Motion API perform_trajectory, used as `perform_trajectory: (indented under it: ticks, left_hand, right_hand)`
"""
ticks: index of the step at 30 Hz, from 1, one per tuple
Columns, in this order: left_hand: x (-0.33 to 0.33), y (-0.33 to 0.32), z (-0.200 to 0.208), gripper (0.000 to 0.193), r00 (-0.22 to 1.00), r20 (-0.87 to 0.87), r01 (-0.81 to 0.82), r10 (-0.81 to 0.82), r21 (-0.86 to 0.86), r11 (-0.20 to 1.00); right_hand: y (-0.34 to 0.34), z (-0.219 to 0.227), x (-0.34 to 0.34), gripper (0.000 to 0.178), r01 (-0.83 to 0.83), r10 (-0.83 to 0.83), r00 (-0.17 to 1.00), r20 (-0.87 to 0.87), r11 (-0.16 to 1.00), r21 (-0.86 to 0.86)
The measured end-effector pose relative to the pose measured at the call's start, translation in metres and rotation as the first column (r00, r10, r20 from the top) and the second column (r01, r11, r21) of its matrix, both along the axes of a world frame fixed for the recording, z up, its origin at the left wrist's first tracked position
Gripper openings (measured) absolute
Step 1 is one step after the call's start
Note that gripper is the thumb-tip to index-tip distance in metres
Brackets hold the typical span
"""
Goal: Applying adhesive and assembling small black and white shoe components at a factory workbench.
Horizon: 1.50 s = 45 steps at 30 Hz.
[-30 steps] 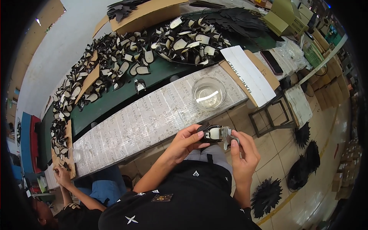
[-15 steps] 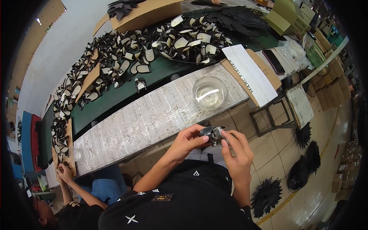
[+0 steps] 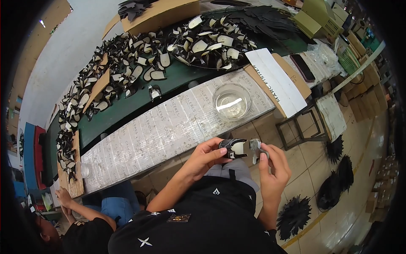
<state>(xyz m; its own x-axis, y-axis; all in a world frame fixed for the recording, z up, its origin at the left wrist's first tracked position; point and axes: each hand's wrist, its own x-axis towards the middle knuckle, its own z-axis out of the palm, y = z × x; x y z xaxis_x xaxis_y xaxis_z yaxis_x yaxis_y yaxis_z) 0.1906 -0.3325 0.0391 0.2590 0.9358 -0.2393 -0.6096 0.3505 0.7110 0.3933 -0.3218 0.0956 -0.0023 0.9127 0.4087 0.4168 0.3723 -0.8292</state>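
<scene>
My left hand (image 3: 208,157) pinches a small black shoe part (image 3: 232,148) with a pale inner face, held over my lap. Its open, two-pronged end points right. Just to the right, my right hand (image 3: 274,166) grips a small grey piece (image 3: 255,146) between thumb and fingers; its exact kind cannot be made out. A gap separates the two. Beyond my hands, a round clear bowl (image 3: 232,101) with some liquid stands on the bench covered in printed wrapping (image 3: 169,122).
Piles of black shoe parts with pale pieces (image 3: 207,44) cover the green table (image 3: 95,131). A white card (image 3: 277,82), cardboard and a phone (image 3: 302,67) lie at right. A metal stool frame (image 3: 298,129) stands beside the bench. A co-worker's hands (image 3: 64,199) are at far left.
My right hand has drawn the grey piece away to the right, off the shoe part, whose pale inside now shows. The co-worker's hands have shifted toward the near end of the bench.
</scene>
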Motion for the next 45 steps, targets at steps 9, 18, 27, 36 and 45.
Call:
perform_trajectory:
  ticks: [9,18,27,36,45]
  left_hand:
    - [0.003,0.004,0.003,0.015,0.996,0.085,-0.006,0.014,-0.104,0.995]
    - [0.008,0.005,0.01,0.01,0.999,0.01,-0.033,0.034,-0.104,0.994]
    - [0.007,0.004,0.002,0.011,0.997,-0.008,-0.081,0.081,-0.106,0.991]
    - [0.004,0.007,0.003,0.018,0.999,0.021,-0.033,0.037,-0.151,0.988]
    - [0.008,0.008,-0.004,0.015,0.998,-0.01,-0.069,0.069,-0.168,0.983]
  right_hand:
    - [-0.011,-0.002,0.0,0.023,-0.087,0.053,0.972,-0.228,0.986,-0.142]
    - [-0.01,-0.008,-0.01,0.024,-0.164,0.133,0.971,-0.201,0.975,-0.148]
    - [-0.007,-0.012,-0.005,0.022,-0.057,0.058,0.996,0.069,0.998,-0.014]
    - [-0.008,-0.003,-0.002,0.021,-0.017,0.017,1.0,0.008,0.999,-0.044]
    - [-0.008,-0.011,-0.004,0.022,-0.006,0.009,0.997,0.082,0.999,-0.042]
